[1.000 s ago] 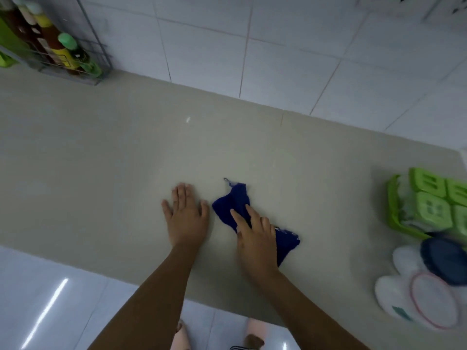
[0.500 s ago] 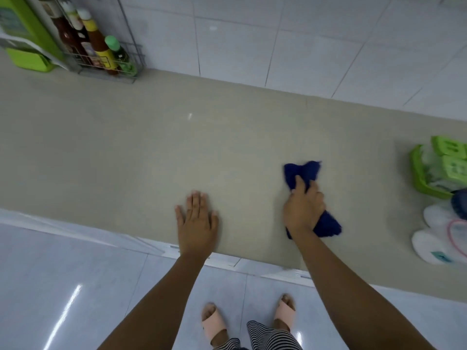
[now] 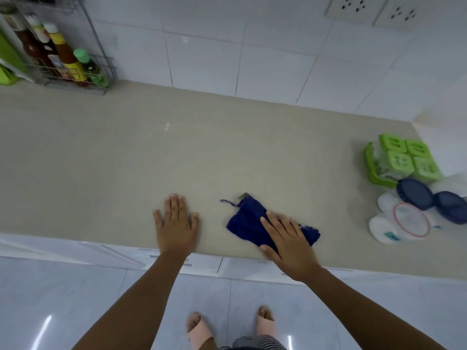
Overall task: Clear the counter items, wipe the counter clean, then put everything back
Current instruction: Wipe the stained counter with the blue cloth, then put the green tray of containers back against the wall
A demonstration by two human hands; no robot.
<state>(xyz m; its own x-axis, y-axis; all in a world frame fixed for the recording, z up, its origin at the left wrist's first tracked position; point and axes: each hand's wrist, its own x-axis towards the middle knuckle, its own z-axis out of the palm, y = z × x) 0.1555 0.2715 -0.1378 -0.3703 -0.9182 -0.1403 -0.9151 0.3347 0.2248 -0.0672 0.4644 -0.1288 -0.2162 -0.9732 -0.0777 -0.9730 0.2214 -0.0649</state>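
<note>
I had the blue cloth (image 3: 246, 221) lying bunched on the tabletop (image 3: 126, 160), close to its front edge and a little right of the middle. The right hand (image 3: 288, 238) lay flat on top of it, its fingers (image 3: 271, 219) straight and spread. They pressed the cloth down rather than gripping it. Part of the cloth showed beyond the fingertips, with a thin loop and a small tag at the end nearer the back edge. The left hand (image 3: 175, 223) rested palm-down on the bare tabletop beside the cloth, also near the front edge, fingers straight and holding nothing.

I judged this to be the wiping step. The green box set (image 3: 401, 162) and the round tubs (image 3: 414, 210) sat grouped at the right end toward the back corner, and a wire rack of bottles (image 3: 65, 59) stood at the back-left corner.

The cloth looked soft, light and limp, and I expected it to fold and creep under a push. Flat pressure over its middle seemed the surest way to drive it. For lifting, I would have gathered the bulk in the middle, not a corner. So near the front edge, a careless stroke could have dragged it off.
</note>
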